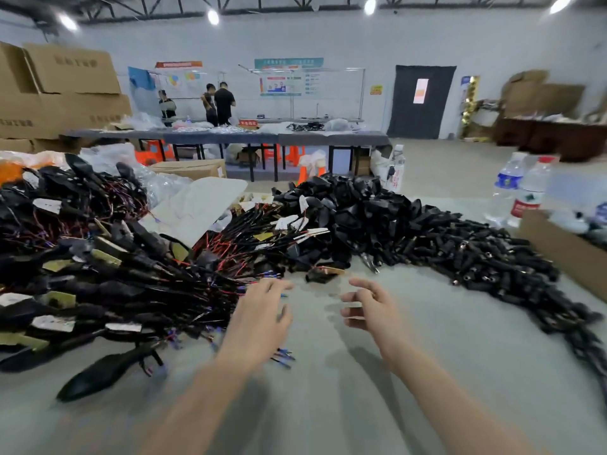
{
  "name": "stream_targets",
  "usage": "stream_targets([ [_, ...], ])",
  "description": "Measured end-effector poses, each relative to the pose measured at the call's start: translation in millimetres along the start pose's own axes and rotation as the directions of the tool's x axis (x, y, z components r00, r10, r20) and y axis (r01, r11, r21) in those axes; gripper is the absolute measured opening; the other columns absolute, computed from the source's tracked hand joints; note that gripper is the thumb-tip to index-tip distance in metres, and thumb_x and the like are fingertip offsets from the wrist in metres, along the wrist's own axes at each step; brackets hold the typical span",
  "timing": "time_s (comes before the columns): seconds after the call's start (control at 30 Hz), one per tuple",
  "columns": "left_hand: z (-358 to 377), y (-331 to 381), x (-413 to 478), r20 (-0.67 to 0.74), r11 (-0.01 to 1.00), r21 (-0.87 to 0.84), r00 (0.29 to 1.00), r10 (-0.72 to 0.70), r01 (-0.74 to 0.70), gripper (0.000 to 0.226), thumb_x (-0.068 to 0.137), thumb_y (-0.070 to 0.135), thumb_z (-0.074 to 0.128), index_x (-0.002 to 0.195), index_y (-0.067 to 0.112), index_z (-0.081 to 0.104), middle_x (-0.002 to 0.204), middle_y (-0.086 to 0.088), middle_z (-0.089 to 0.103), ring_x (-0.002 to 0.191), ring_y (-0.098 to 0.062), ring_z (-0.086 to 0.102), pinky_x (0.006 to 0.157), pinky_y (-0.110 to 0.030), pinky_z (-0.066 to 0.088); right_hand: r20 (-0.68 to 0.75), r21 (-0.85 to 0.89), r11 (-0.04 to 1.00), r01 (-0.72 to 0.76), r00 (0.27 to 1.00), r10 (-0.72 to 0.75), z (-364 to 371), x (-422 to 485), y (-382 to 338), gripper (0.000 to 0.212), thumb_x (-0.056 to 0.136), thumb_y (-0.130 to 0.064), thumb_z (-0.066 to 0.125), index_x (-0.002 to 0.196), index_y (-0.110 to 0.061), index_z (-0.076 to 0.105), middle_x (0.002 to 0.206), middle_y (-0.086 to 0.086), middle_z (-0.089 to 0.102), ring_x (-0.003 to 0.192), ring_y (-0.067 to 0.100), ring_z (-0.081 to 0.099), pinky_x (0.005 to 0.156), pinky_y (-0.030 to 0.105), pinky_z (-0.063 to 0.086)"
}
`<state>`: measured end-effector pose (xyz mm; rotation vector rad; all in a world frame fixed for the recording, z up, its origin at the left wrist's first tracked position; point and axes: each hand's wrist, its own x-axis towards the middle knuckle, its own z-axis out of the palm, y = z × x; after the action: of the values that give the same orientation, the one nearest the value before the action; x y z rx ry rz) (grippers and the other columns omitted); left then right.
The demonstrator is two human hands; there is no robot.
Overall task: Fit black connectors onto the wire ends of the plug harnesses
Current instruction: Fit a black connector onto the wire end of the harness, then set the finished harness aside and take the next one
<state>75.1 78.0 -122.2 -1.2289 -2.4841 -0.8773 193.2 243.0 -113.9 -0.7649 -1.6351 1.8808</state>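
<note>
- While both arms reach out over the grey worktop, neither of the hands holds anything in the head view.
- The left hand is palm down with its fingers spread and relaxed, above the blue-tipped wire ends at the edge of the heap; whether it touches them cannot be told.
- The right hand is just beside it, apart, fingers loosely curled towards the left hand, over bare worktop.
- The plug harnesses lie in a big tangled pile on the left, black plugs with red and black wires and paper tags.
- The black connectors are heaped on the right, in a band that curves towards the near right edge.
- A white sheet leans on the harness pile at the back.
- Two water bottles stand at the far right, beside a cardboard box.
</note>
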Motion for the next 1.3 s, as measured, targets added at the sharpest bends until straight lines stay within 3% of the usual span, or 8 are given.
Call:
stream_targets([
  [0.2,78.4,56.6,7.6,0.096,0.999,-0.007,0.995,0.033,-0.033,0.035,0.097,0.033,0.046,0.132,0.033,0.051,0.128,0.011,0.052,0.121,-0.013,0.047,0.102,-0.034,0.039,-0.111,0.024,1.000,-0.005,0.994,0.008,-54.5,0.4,21.7,0.027,0.101,-0.005,0.037,0.109,-0.015,0.061,0.084,0.006,0.067,0.059,0.016,0.062,0.051,0.025,0.052],
  [0.37,106.1,62.1,27.1,0.126,0.997,0.065,0.991,0.033,-0.042,0.038,0.099,0.031,0.043,0.136,0.029,0.050,0.130,0.007,0.053,0.119,-0.016,0.049,0.100,-0.033,0.039,-0.140,0.003,0.999,0.051,0.989,-0.050,-84.9,8.3,24.4,0.029,0.100,-0.005,0.038,0.107,-0.019,0.062,0.083,0.006,0.066,0.061,0.017,0.063,0.053,0.028,0.052],
  [0.53,104.4,43.3,66.7,0.012,0.969,0.242,0.998,-0.059,0.055,0.039,0.097,0.018,0.047,0.136,0.021,0.049,0.128,-0.003,0.047,0.106,-0.025,0.054,0.086,-0.037,0.043,-0.146,0.156,0.984,0.089,0.987,-0.066,-95.9,14.4,30.9,0.030,0.099,-0.001,0.039,0.109,-0.015,0.064,0.080,0.008,0.065,0.061,0.019,0.061,0.053,0.028,0.053],
  [0.77,88.9,3.8,105.1,0.033,0.833,0.544,0.989,-0.143,0.102,0.054,0.094,0.007,0.050,0.145,0.021,0.039,0.133,-0.010,0.041,0.117,-0.030,0.046,0.094,-0.038,0.039,-0.107,0.273,0.960,0.064,0.994,-0.036,-109.9,21.7,31.3,0.025,0.099,-0.004,0.045,0.110,-0.014,0.065,0.079,0.008,0.068,0.063,0.020,0.064,0.056,0.027,0.055],
  [0.9,84.4,-4.3,109.5,0.062,0.773,0.633,0.993,-0.100,0.038,0.043,0.093,0.012,0.058,0.132,0.024,0.046,0.129,-0.005,0.045,0.116,-0.027,0.046,0.093,-0.036,0.040,-0.087,0.314,0.949,0.029,0.996,-0.001,-113.0,24.9,30.8,0.024,0.099,-0.004,0.047,0.109,-0.013,0.066,0.081,0.010,0.067,0.063,0.019,0.063,0.055,0.027,0.055],
  [1.07,77.4,-9.7,109.7,0.126,0.750,0.660,0.991,-0.049,-0.046,0.048,0.086,0.009,0.064,0.127,0.026,0.047,0.125,-0.001,0.051,0.114,-0.024,0.047,0.091,-0.035,0.040,-0.076,0.258,0.965,0.041,0.997,-0.022,-111.9,23.9,31.4,0.025,0.098,-0.004,0.047,0.108,-0.015,0.067,0.081,0.009,0.067,0.063,0.019,0.064,0.055,0.025,0.055],
  [1.2,67.0,-5.7,109.2,0.141,0.784,0.593,0.983,0.122,-0.182,0.026,0.100,0.022,0.050,0.125,0.028,0.054,0.120,0.003,0.057,0.111,-0.021,0.051,0.090,-0.033,0.041,-0.074,0.234,0.971,0.044,0.997,-0.027,-112.3,22.6,32.2,0.025,0.099,-0.005,0.047,0.108,-0.016,0.067,0.083,0.010,0.067,0.064,0.018,0.065,0.055,0.025,0.055],
  [1.3,50.8,11.4,111.2,0.057,0.849,0.447,0.956,0.287,-0.281,0.022,0.103,0.024,0.048,0.121,0.022,0.060,0.113,0.001,0.061,0.103,-0.023,0.056,0.087,-0.038,0.046,-0.079,0.220,0.974,0.051,0.996,-0.034,-110.7,20.8,31.9,0.025,0.099,-0.005,0.046,0.108,-0.015,0.067,0.085,0.011,0.068,0.063,0.018,0.064,0.054,0.023,0.053],
])
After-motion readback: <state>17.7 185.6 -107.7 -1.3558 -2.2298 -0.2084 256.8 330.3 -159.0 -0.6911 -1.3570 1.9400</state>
